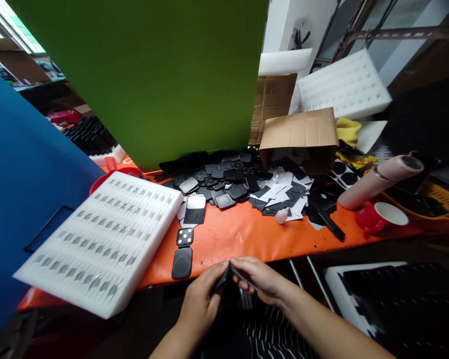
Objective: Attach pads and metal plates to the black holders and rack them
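Observation:
My left hand (202, 296) and my right hand (260, 281) meet at the front edge of the orange-covered table (239, 234). Both are closed on a thin black pad (222, 279), with its two halves tilted to a peak between my fingertips. Whether the halves are hinged or separate I cannot tell. Just beyond my left hand lies an opened two-part black pad (182, 262), its upper part showing white dots. Behind it a black card with a pale top (195, 209) lies near a heap of black pads (224, 182).
A white foam tray (108, 234) with slots stands tilted at left. Behind the heap rises a green panel (164, 75). To the right are loose cards (284, 197), a cardboard box (299, 132), a small bottle (282, 215), a pink tumbler (377, 182) and a red mug (374, 219).

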`<state>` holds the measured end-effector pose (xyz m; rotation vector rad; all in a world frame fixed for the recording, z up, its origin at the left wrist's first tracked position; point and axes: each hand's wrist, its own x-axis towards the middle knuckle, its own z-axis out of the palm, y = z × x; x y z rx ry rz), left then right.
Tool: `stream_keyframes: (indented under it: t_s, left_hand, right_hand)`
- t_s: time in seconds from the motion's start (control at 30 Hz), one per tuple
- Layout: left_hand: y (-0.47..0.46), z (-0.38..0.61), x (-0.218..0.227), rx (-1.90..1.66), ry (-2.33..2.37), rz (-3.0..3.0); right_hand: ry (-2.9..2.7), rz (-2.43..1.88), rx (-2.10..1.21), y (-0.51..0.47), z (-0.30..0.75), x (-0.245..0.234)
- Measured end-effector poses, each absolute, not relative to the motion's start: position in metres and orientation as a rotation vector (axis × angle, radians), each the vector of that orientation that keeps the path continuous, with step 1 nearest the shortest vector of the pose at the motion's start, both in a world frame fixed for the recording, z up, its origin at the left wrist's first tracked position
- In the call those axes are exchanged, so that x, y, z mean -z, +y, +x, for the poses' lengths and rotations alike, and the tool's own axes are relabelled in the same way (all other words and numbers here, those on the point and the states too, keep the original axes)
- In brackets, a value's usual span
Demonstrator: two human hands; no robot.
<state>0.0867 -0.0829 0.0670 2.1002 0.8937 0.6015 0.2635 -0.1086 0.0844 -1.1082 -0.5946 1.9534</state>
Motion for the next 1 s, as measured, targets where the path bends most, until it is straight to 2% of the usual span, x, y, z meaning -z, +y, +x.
stream_keyframes:
  t_s: [0.13,0.27,0.43,0.63,0.73,0.87,1.0]
  left_hand:
    - [-0.086,0.088,-0.069,-0.551,0.893,2.081]
    - [-0.086,0.099,-0.071,-0.572,1.013,1.776]
    - [-0.08,0.107,-0.069,-0.618,1.138,1.389]
    - [-0.084,0.103,-0.077,-0.513,1.162,1.786]
    - [-0.087,0.101,-0.079,-0.391,1.212,1.976]
    - [-0.091,0.101,-0.076,-0.253,1.196,2.152]
    - [-0.093,0.102,-0.075,-0.274,1.146,2.168]
  right_hand:
    - [-0.384,-1.112,-1.969,-0.112,0.258,-0.075]
    - [-0.238,-1.046,-1.946,-0.112,0.253,-0.068]
    - [-0.55,-1.095,-1.921,-0.109,0.253,-0.071]
    - [-1.373,-1.508,-1.244,-0.105,0.249,-0.092]
    - [-1.625,-1.605,-1.043,-0.107,0.248,-0.104]
    - [-1.678,-1.669,-0.991,-0.11,0.247,-0.107]
    - [-1.424,-1.636,-1.125,-0.107,0.244,-0.093]
